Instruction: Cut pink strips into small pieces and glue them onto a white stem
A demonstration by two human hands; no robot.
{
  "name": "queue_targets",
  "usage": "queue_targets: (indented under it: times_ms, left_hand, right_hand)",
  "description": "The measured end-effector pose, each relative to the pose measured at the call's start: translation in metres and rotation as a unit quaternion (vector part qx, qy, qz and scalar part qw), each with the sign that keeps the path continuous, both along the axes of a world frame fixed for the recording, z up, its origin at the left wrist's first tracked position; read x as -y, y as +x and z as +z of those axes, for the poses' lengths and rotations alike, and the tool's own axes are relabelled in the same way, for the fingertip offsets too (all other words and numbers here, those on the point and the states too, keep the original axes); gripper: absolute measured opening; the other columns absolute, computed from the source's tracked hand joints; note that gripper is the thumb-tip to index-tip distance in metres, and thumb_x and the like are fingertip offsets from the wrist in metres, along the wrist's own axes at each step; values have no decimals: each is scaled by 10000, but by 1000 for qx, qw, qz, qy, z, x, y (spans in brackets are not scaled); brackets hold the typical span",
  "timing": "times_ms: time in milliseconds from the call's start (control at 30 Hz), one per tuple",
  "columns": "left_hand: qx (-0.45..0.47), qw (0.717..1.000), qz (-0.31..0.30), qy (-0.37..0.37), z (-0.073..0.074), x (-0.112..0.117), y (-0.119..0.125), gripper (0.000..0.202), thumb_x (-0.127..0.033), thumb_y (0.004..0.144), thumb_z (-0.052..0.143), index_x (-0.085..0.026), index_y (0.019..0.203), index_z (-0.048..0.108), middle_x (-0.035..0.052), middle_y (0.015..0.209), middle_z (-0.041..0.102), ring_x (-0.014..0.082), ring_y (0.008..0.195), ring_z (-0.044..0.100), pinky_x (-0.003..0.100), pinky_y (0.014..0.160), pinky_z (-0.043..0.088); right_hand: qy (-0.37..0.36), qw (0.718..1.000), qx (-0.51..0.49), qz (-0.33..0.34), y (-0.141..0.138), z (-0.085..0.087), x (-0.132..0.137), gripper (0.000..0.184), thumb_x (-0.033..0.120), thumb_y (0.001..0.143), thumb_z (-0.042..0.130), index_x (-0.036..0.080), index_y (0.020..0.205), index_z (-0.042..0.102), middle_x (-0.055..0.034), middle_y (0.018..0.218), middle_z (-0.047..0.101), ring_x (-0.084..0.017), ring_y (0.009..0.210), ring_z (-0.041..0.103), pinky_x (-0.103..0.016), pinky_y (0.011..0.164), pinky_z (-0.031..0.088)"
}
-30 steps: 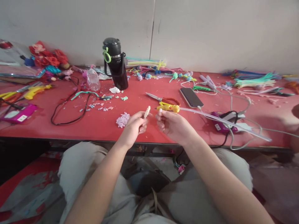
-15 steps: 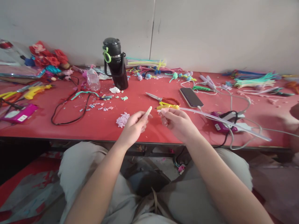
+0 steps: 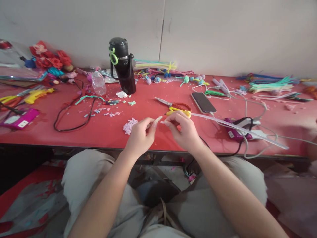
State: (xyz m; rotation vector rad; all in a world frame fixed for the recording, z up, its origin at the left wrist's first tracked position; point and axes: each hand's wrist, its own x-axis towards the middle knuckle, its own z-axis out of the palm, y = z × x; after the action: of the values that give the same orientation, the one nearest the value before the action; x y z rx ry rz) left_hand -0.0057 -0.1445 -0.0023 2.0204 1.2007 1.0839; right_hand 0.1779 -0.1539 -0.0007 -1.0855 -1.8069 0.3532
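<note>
My left hand (image 3: 140, 136) is closed in a pinch around a small cream-coloured, fuzzy-looking stub (image 3: 158, 119), whose tip points up and right. Facing it, my right hand (image 3: 183, 130) pinches a tiny pale pink piece (image 3: 163, 122), a small gap away from the stub. Beside my left hand lies a heap of short lilac pieces (image 3: 129, 126). A yellow glue gun (image 3: 187, 113) rests just behind my right hand, partly hidden by it, with a long translucent glue stick (image 3: 237, 127) reaching out to the right. Scissors (image 3: 173, 104) with orange-red handles lie beyond it.
A black flask (image 3: 122, 66) stands at the back, near a clear plastic bottle (image 3: 98, 83). To the right are a phone (image 3: 203, 102) and a purple power block (image 3: 232, 129) with cables. Pipe-cleaner bundles (image 3: 272, 85) and coloured scraps (image 3: 106, 112) lie about the red table (image 3: 148, 99).
My right hand has turned and moved slightly left, bringing the pink piece nearer to the stub. The left hand has shifted only a little.
</note>
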Motion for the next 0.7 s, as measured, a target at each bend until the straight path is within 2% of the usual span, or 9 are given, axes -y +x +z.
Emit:
queue_targets:
  times_ms: [200,400,700]
  left_hand:
    - [-20,999,-6,30,0,0,0,243,-341,977,501,-164,898,648,63,834,686,170,785,642,289,744,488]
    - [-29,999,-4,38,0,-1,-1,225,-324,974,507,-164,896,644,70,836,687,180,798,652,302,763,499]
    - [-33,998,-14,43,1,1,-1,241,-336,986,485,-173,893,637,75,852,690,184,812,646,308,781,495]
  right_hand:
    - [17,1000,22,6,0,-4,-3,116,196,962,514,221,852,539,-56,878,601,-184,806,574,-341,724,494]
    - [23,999,24,7,1,-5,-3,117,193,966,509,215,856,542,-58,880,603,-182,807,575,-333,725,490]
    - [-14,999,32,-28,1,-3,-3,124,242,953,515,227,835,550,-61,882,613,-202,816,583,-366,725,483]
